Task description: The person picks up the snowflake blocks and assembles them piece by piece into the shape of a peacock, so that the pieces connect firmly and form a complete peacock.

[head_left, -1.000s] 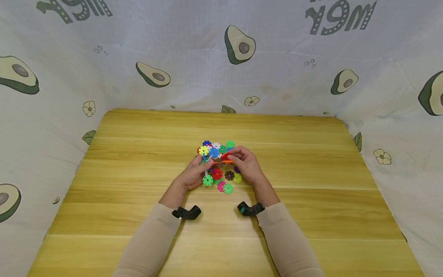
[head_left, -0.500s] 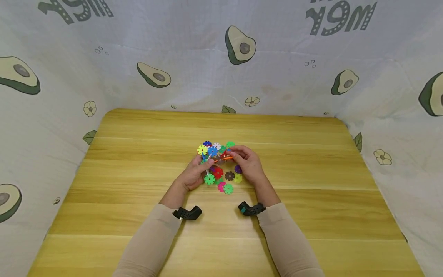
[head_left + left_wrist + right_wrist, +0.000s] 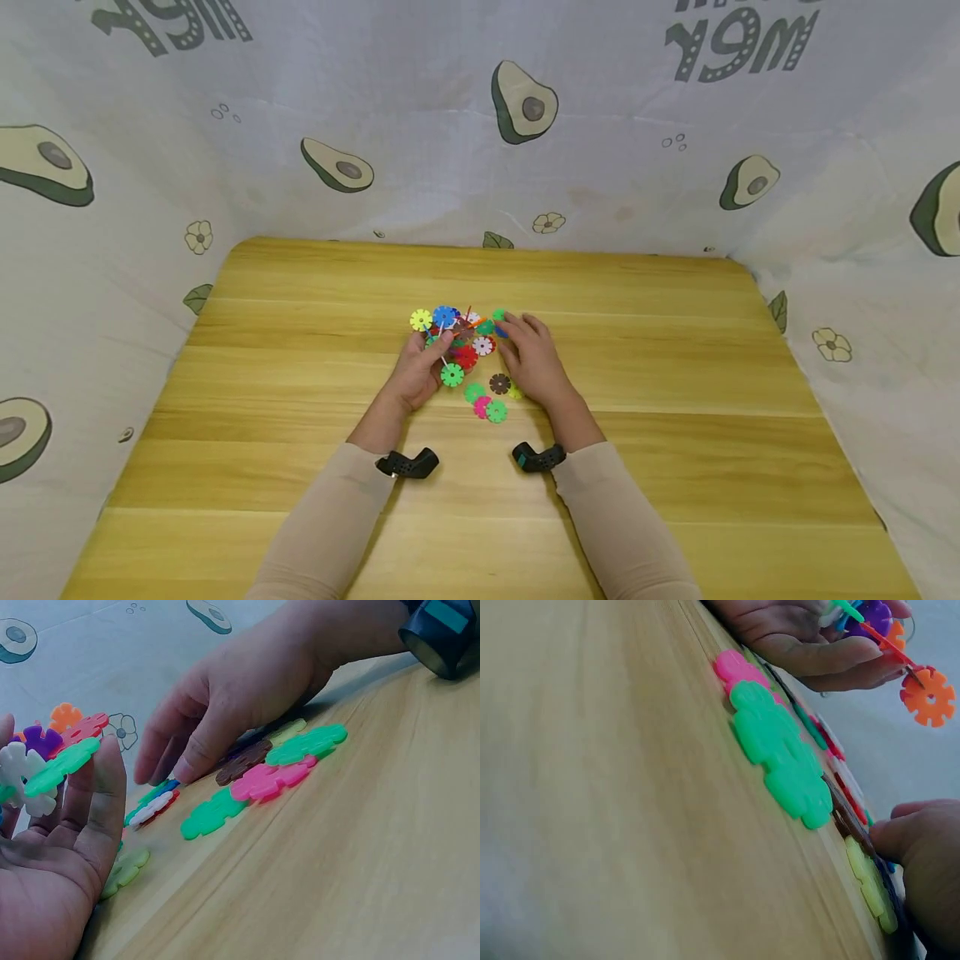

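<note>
Compared with the earlier head view, the right hand (image 3: 534,358) is no longer touching the joined disc cluster (image 3: 444,317), and the cluster is sitting slightly farther left and higher in the frame. The left hand (image 3: 417,375) is gripping this cluster between thumb and fingers at the centre of the frame, off the bench (image 3: 675,333), with an orange disc (image 3: 930,697) projecting toward the right-hand side. The right hand is hanging palm down, its fingers loosely extended and showing no piece between them; whether the fingertips are touching a disc cannot be told. Deciding the coming move, in this judgement, is the lie of the loose pieces relative to the right hand: a blue disc (image 3: 501,331) is lying at its fingertips, partly covered, and a white disc (image 3: 483,345) is resting over red just left of the thumb. Being flat and round, these discs are offering no long axis. Of the two hands, the right is standing nearer to the blue disc. Lower in the frame, a dark brown disc (image 3: 499,384), a yellow disc (image 3: 515,390), a pink disc (image 3: 482,407) and a green disc (image 3: 497,411) are lying close together. No container is showing in any view; the loose discs are resting directly on the bench.
</note>
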A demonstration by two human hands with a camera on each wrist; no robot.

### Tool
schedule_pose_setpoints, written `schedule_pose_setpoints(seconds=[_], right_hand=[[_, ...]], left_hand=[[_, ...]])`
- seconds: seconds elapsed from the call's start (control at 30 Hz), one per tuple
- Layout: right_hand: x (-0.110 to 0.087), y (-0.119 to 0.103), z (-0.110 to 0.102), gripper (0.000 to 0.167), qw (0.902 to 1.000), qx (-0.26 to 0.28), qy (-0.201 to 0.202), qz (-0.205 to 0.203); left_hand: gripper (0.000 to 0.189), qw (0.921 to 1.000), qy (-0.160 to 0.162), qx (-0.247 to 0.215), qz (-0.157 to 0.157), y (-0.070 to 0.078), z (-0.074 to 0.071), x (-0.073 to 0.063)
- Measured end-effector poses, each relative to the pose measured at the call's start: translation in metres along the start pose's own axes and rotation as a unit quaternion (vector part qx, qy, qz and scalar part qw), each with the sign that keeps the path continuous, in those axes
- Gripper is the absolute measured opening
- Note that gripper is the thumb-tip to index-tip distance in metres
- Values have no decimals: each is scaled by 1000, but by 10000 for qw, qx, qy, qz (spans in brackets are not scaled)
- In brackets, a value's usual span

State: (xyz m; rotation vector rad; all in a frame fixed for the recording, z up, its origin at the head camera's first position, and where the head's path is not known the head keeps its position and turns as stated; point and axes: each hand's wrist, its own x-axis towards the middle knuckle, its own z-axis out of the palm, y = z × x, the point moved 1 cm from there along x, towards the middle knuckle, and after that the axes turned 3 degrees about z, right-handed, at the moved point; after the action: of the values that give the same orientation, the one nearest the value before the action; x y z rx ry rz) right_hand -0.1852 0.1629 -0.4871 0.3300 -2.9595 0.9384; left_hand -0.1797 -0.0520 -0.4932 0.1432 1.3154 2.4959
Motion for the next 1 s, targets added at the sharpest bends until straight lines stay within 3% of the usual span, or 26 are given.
schedule_pose_setpoints(seconds=[0.23,0.37,0.6,0.77,0.9,1.0], right_hand=[[-1,-1,-1,34,9991,59,408,23],[-1,-2,0,33,9991,83,419,60],[-2,-1,1,26,9971,501,471,331],[-3,-1,0,22,9941,714,740,335],[-3,-1,0,20,9844,1394,1015,343],[-3,-3,1,18,9643,2398,1072,347]], left_hand=[[36,10000,55,20,-20,-1,1,-1],[34,10000,47,-53,-19,0,2,-2],[29,9997,-128,-146,121,-1,2,0],[28,9999,-18,-104,-19,-1,2,-1],[27,9999,78,-106,-105,0,3,-2],[28,9999,76,-69,-121,0,4,-1]])
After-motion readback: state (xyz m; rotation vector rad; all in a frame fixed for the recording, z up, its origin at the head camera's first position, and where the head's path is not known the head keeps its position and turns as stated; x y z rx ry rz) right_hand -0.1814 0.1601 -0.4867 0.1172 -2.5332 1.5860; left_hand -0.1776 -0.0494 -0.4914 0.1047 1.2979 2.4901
